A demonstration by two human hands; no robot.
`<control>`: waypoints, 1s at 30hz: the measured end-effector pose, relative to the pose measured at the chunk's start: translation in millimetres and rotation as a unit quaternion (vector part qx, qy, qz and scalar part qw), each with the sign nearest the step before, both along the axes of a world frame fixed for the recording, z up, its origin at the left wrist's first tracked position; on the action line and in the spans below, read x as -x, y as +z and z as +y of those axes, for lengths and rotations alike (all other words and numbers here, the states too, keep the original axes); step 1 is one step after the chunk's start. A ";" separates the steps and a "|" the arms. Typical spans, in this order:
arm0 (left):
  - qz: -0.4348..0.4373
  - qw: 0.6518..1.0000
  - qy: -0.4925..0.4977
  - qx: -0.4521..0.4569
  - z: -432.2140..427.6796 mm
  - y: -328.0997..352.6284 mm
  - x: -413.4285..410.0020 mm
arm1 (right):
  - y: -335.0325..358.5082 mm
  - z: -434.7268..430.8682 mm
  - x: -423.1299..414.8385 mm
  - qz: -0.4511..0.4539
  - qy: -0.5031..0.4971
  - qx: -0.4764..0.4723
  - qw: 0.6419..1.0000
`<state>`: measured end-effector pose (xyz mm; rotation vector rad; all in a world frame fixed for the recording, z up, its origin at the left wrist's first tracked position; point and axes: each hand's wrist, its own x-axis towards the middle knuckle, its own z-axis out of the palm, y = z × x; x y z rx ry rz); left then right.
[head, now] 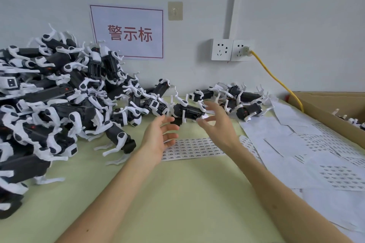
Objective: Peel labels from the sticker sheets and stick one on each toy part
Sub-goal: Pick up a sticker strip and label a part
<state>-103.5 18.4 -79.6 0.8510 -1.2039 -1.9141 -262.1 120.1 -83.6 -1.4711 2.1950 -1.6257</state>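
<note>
Fingers (170, 127) of the left hand (158, 140) are spread wide and loosely bent, holding nothing. Their tips lie just beside one toy part (187, 112), a black body with white legs; whether they touch it I cannot tell. Far to the left of them a big pile of toy parts (59, 94) slopes down to the bench (177, 193), probably unlabelled stock heaped within easy reach. Under and between both sets of fingers lies a sticker sheet (194, 149), flat and close, so a label can be peeled without stretching. The right hand (221, 126) has its fingers (212, 106) wide too, empty and cupped towards the other end of the same toy part, which looks like a two-handed pickup. Right of them sit a small group of toy parts (245, 102), loose sticker sheets (339, 177) and a cardboard box (324, 110).
</note>
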 end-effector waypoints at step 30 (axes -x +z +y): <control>0.036 0.996 -0.033 -0.081 -0.3 2.4 0.0 | 67.1 -24.4 13.3 -0.354 0.061 0.252 0.898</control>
